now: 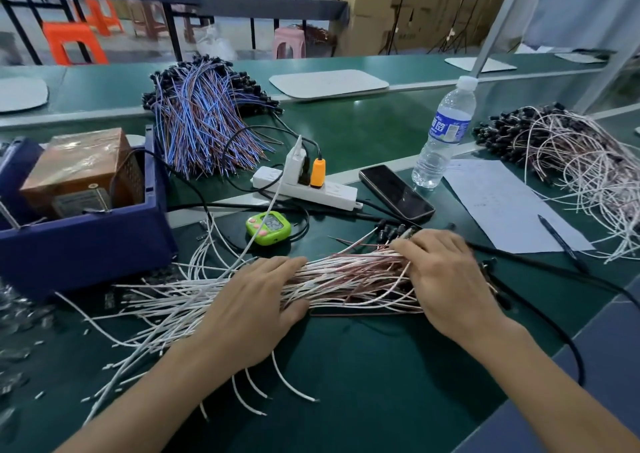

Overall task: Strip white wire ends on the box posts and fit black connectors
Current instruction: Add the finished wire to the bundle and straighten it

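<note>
Left hand (256,300) lies flat and open, fingers straight, pressing down on the middle of the loose white wires (346,279) on the green bench (381,366). Right hand (446,279) is open too, fingers arched with the tips on the far end of the same bunch, not wrapped round it as far as can be seen. A few black connectors (394,232) poke out just past those fingertips.

Looks like the person is squaring up the bundle before working through it. Best bet imo: rake the strands parallel, get the bare ends level, then peel off one wire at a time so nothing tangles. The left side fans out a lot, so that end needs the tidying.

Containers: the blue bin (86,244) to the left holds a brown taped-up unit (79,165) with a vent grille and a label, and a black cable runs into it. Can't make out the stripping posts for sure. The water bottle (445,133) stands upright and capped behind the phone (396,192).
</note>
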Available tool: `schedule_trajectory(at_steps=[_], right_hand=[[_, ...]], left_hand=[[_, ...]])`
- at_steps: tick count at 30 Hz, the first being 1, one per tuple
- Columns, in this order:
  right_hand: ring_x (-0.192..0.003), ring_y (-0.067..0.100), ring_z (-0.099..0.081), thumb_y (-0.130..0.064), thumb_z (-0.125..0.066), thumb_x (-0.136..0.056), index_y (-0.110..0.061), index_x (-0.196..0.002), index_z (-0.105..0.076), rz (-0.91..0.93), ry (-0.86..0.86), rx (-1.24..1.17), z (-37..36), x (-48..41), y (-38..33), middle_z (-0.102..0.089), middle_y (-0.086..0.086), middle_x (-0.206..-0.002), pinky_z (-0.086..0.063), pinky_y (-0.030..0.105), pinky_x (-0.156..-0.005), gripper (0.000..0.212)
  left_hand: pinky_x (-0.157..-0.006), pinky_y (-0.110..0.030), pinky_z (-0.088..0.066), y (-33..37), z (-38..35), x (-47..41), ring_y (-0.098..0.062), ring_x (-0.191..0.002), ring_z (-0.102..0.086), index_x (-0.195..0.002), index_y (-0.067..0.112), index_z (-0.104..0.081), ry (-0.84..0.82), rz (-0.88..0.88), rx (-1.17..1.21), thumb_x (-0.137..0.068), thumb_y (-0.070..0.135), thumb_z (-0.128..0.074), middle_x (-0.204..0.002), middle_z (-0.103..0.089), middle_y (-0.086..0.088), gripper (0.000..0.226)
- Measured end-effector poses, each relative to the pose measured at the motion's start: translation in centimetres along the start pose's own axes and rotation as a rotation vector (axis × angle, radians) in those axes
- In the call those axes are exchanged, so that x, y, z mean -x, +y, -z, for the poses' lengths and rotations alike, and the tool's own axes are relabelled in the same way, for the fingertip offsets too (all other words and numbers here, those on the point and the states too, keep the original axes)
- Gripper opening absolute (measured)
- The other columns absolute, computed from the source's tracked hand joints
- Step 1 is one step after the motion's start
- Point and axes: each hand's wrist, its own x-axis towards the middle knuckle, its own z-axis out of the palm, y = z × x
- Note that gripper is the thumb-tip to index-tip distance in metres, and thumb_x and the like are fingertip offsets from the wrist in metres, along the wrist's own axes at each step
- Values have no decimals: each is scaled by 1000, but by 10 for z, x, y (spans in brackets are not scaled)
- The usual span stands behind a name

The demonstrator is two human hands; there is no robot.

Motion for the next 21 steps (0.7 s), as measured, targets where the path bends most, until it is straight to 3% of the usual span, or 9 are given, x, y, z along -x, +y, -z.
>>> schedule_trajectory(at_steps=[4,7,9,10,13,15,18,21], right_hand=[[-121,12,-49,-25,-66,-88,-33,-130,-63,-87,-215,-165,7,0,-3,-58,-13,-122,-29,29,-109,43],[-122,-14,-47,-21,-57,-76,-46,-135,-57,-174,-269,-446,27,-8,9,-53,-27,-136,-32,18,-107,64],[-92,-18,-57,-6,-58,-78,-45,-129,-63,-313,-125,-448,36,-20,29,-64,-19,-127,-41,13,-86,64],[-82,-11,-59,1,-56,-81,-43,-126,-66,-381,-108,-375,38,-29,39,-68,-10,-123,-42,15,-80,64],[-79,9,-62,6,-50,-90,-37,-122,-70,-501,-381,-232,32,-50,60,-67,6,-126,-45,17,-70,58],[-71,7,-60,2,-52,-92,-39,-110,-74,-509,-462,-226,26,-54,64,-71,3,-116,-40,15,-59,50],[-66,2,-62,-4,-66,-89,-46,-87,-73,-484,-326,-217,32,-55,64,-73,-9,-87,-38,9,-56,42],[-68,-8,-65,-11,-83,-79,-42,-82,-79,-462,-214,-375,42,-56,61,-71,-25,-69,-42,1,-59,32]], left_hand=[[-109,-27,-30,-1,2,3,-9,-125,-54,-140,34,-59,12,12,-53,-91,55,-66,-135,-62,17,55],[-104,-27,-26,0,4,7,-12,-113,-64,-126,32,-71,55,58,-125,-85,58,-69,-120,-71,15,49],[-102,-27,-26,0,4,8,-12,-110,-65,-124,32,-72,70,66,-144,-84,59,-68,-117,-72,15,49],[-102,-26,-26,1,4,8,-11,-111,-65,-125,32,-72,71,65,-143,-85,58,-68,-118,-72,15,48],[-104,-26,-25,1,4,7,-11,-114,-63,-127,31,-70,73,63,-120,-86,55,-72,-120,-71,15,48],[-107,-26,-25,2,5,7,-11,-118,-61,-130,31,-69,63,68,-101,-87,55,-71,-123,-70,16,49],[-115,-27,-23,5,6,7,-9,-129,-53,-143,33,-58,63,58,-98,-87,58,-68,-137,-63,15,62],[-118,-23,-15,12,8,6,-8,-141,-40,-156,38,-37,59,-14,-78,-80,64,-66,-155,-47,15,85]])
